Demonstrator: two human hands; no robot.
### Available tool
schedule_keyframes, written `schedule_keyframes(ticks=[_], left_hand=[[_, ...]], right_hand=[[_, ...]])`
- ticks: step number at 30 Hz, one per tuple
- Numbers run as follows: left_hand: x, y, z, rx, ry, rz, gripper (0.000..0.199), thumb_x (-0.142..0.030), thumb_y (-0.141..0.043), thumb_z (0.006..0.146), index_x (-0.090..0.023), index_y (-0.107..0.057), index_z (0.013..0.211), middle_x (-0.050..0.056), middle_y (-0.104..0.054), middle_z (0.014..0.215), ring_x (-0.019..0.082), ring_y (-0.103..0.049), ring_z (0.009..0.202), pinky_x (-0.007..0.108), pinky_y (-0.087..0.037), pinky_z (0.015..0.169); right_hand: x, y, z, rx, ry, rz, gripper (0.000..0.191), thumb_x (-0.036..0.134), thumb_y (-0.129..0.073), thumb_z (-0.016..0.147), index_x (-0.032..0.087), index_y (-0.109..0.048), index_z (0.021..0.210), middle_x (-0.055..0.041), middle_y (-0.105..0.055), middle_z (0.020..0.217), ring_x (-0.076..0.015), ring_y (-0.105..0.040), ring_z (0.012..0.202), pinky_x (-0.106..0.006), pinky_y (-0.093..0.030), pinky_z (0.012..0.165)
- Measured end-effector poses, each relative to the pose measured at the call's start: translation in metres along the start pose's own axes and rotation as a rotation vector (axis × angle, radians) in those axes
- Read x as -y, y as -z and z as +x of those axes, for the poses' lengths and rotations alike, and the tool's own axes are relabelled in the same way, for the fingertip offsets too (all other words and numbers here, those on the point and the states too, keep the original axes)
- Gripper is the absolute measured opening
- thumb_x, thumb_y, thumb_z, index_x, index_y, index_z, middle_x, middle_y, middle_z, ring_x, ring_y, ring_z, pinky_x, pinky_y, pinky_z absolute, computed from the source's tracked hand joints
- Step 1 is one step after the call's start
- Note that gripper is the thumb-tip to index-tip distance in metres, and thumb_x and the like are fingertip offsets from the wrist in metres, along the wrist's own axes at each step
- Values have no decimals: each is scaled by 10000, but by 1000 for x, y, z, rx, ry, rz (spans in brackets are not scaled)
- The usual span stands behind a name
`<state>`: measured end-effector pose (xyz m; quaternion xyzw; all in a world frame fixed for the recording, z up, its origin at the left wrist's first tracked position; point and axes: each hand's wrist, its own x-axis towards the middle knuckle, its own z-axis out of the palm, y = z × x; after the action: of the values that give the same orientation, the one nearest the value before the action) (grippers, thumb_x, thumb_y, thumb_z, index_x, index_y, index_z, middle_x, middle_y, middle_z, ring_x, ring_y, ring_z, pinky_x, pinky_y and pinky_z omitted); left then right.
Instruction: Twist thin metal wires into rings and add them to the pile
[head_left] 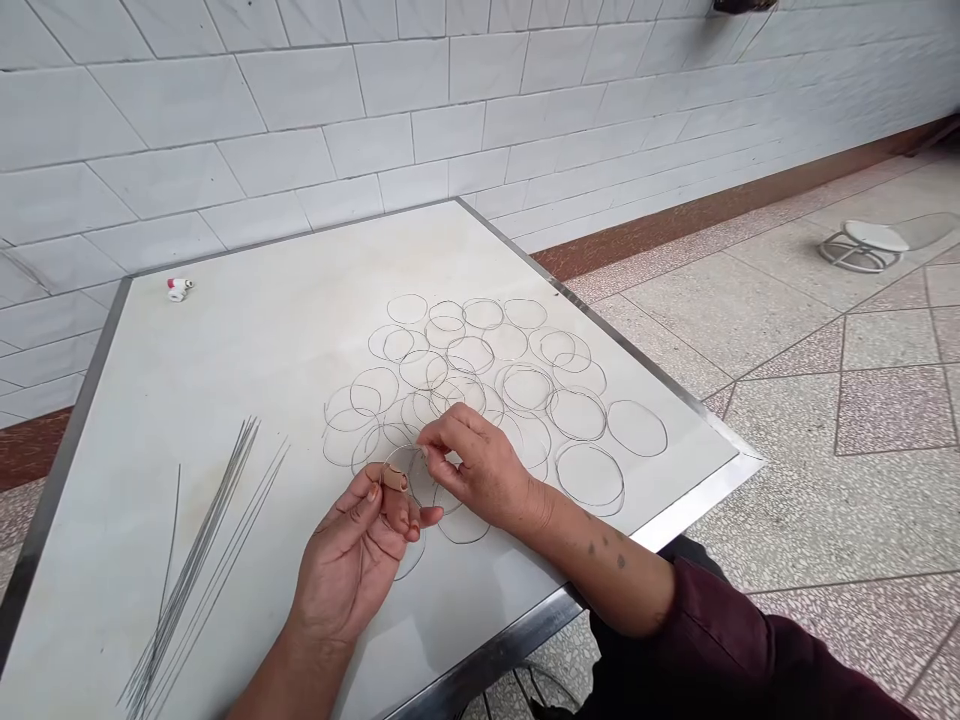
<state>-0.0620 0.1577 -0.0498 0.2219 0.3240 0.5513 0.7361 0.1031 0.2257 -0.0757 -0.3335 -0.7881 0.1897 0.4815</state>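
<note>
Between my two hands is a thin wire (401, 448) bent into a curve. My left hand (360, 550), palm up, pinches one part of it between thumb and forefinger; a tan wrap (395, 478) covers a fingertip. My right hand (476, 462) grips the wire on the other side with thumb and forefinger. Around and beyond my hands, several thin wire rings (591, 474) lie overlapping on the white table (277, 330). To the left of my left hand lies a loose bundle of straight wires (202, 555).
A small white and red object (178, 289) sits at the table's far left corner. Metal edging (517, 638) borders the table. Behind it stands a white tiled wall (300, 90). On the floor to the right is a round white stool (874, 238).
</note>
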Motion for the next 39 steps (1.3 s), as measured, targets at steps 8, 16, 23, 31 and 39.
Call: schedule_keyframes(ticks=[8,16,23,31,39], left_hand=[[4,1,0,-86,-5,22,116,-294,-695,877,-180,-702,901,-75,-562,576,34,-404,409,280,-559,749],[0,-2,-2,-79,-54,-22,167,-305,-690,861,-154,-730,918,-9,-624,685,97,-549,584,318,-556,839],[2,-1,1,-87,-73,0,182,-228,-788,771,-176,-736,937,-28,-639,698,82,-568,583,317,-547,874],[3,-1,2,-154,-67,6,195,-250,-839,726,-201,-719,873,-31,-680,707,103,-645,657,300,-552,854],[5,1,3,-165,-77,11,195,-291,-836,721,-203,-730,858,-4,-690,735,151,-658,752,353,-544,883]], right_hand=[[4,-3,-2,-19,-50,-48,169,74,-491,874,197,-577,949,-14,-535,827,-117,-543,669,-237,-489,584],[1,-5,-1,-35,-55,-72,188,63,-488,855,204,-571,947,-15,-532,823,-122,-535,665,-234,-481,565],[0,-5,-1,-32,-43,-71,164,85,-491,891,196,-593,955,-18,-540,825,-125,-533,675,-232,-463,567],[1,-4,0,-22,-11,-69,168,74,-490,892,186,-598,955,-25,-556,830,-123,-526,661,-233,-460,566],[-2,-5,-1,-13,-33,-62,169,83,-503,896,206,-597,964,-20,-562,840,-124,-537,677,-236,-469,584]])
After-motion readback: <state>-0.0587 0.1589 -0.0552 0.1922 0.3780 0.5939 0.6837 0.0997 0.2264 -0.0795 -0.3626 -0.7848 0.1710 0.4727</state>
